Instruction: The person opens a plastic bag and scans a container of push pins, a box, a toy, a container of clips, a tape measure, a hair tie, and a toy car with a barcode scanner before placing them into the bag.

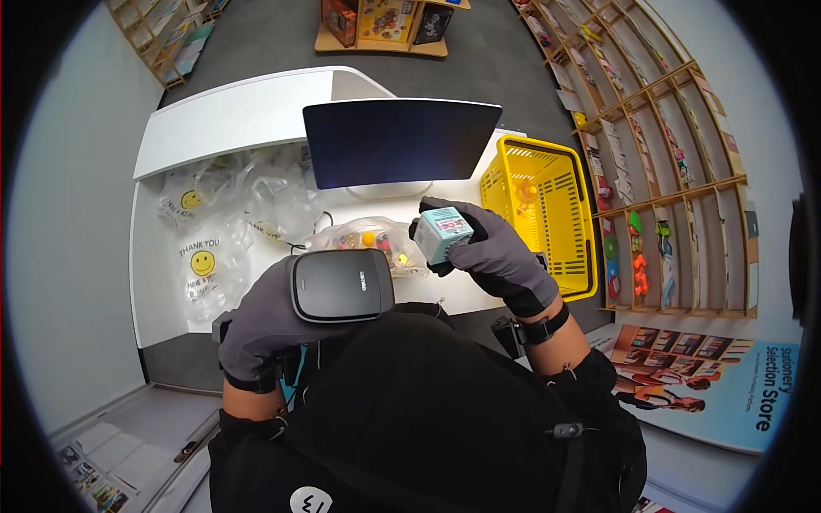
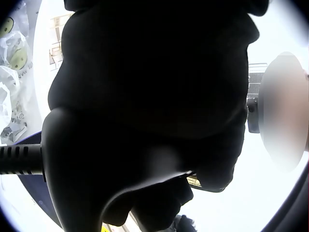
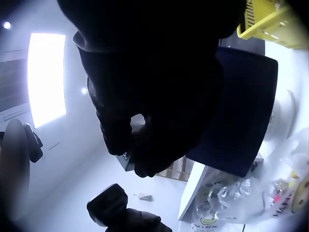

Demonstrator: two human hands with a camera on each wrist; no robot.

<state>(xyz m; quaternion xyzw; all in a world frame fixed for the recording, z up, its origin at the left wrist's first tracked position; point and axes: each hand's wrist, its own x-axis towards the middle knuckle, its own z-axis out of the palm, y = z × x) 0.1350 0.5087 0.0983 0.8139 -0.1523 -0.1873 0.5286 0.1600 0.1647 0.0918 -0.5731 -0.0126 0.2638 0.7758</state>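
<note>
My right hand [image 1: 509, 265], in a grey and black glove, pinches a small mint-green box [image 1: 445, 232] with pink print, held up before the monitor; part of the box [image 3: 126, 162] also shows below the dark fingers in the right wrist view. The gloved left hand [image 1: 269, 312] grips a dark handheld device [image 3: 108, 204], seen in the right wrist view, with a ribbed cable end [image 2: 21, 159] at the left of the left wrist view. A black square unit [image 1: 342, 285] hides the left fingers in the head view. Between the hands lies a clear bag [image 1: 346, 229] with colourful items.
A monitor [image 1: 402, 144] stands behind the hands on the white counter [image 1: 239, 98]. Smiley-face plastic bags [image 1: 201, 248] fill the left side. A yellow basket [image 1: 590, 256] with a small orange item stands to the right, with wall shelves [image 1: 676, 201] beyond.
</note>
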